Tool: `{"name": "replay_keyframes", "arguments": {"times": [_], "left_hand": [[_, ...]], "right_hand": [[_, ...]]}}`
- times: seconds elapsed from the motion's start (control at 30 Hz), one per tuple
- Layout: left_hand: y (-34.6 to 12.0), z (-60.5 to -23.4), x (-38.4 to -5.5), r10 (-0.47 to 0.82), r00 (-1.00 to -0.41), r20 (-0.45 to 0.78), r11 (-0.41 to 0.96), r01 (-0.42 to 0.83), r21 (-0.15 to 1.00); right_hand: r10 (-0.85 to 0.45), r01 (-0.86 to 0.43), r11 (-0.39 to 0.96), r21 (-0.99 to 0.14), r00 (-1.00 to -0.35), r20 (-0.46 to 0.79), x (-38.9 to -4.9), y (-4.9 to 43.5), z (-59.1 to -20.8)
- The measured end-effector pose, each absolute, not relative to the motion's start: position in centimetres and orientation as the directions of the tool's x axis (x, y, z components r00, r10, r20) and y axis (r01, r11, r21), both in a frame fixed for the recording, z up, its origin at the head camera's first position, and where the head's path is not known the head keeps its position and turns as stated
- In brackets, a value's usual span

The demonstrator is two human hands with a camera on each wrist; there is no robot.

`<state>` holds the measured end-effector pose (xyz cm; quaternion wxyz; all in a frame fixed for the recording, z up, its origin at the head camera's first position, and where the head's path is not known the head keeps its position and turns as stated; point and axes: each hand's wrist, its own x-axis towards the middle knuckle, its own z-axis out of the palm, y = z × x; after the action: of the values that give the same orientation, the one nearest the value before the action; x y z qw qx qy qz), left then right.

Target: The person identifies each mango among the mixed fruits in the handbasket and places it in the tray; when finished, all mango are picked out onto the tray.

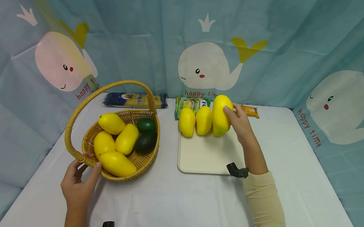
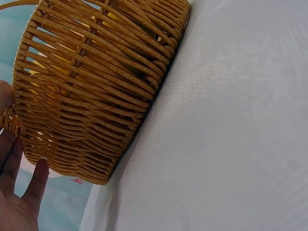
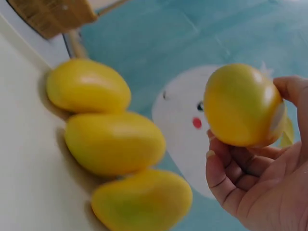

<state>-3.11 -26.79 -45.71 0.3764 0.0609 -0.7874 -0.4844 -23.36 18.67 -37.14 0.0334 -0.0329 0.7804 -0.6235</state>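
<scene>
My right hand [image 1: 240, 124] holds a yellow mango [image 1: 222, 110] by its side, above the back right of a cream tray [image 1: 210, 158]. In the right wrist view the thumb and fingers are around this mango [image 3: 243, 106], apart from three others lying in a row. Two of the row, a left mango [image 1: 187, 123] and a middle mango [image 1: 203, 121], show plainly from the head; the held one mostly hides the third. My left hand [image 1: 78, 183] grips the near-left rim of a wicker basket [image 1: 147, 164], at the foot of its handle. Several mangoes [image 1: 127, 140] and two dark green avocados [image 1: 145, 142] lie inside.
Behind the basket lies a blue and yellow pasta packet [image 1: 134, 100]. A green snack bag [image 1: 182, 105] is at the tray's back edge, and a small orange packet [image 1: 250, 111] lies right of it. A whale-printed curtain [image 1: 160, 52] surrounds the white table [image 1: 166, 206].
</scene>
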Motion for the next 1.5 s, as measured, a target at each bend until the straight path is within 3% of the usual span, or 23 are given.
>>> {"name": "replay_keyframes", "arguments": {"times": [0.43, 0.87, 1.17, 1.5], "left_hand": [[-26.6, -45.5, -3.1, -0.482, -0.71, 0.513, 0.511, 0.249, 0.823], [-26.5, -45.4, -3.1, -0.476, -0.712, 0.517, 0.513, 0.253, 0.82], [-26.6, -45.6, -3.1, -0.481, -0.708, 0.517, 0.511, 0.252, 0.822], [-26.6, -45.4, -3.1, -0.469, -0.716, 0.517, 0.512, 0.256, 0.82]], "right_hand": [[0.062, 0.111, 0.217, -0.97, -0.993, -0.099, -24.9, 23.9, -38.7], [0.047, 0.242, 0.336, -0.91, -0.97, -0.24, -26.0, 26.1, -41.3], [-0.021, 0.262, 0.368, -0.892, -0.957, -0.29, -26.4, 26.5, -42.1], [-0.006, 0.27, 0.399, -0.876, -0.955, -0.297, -26.4, 26.2, -42.1]]}}
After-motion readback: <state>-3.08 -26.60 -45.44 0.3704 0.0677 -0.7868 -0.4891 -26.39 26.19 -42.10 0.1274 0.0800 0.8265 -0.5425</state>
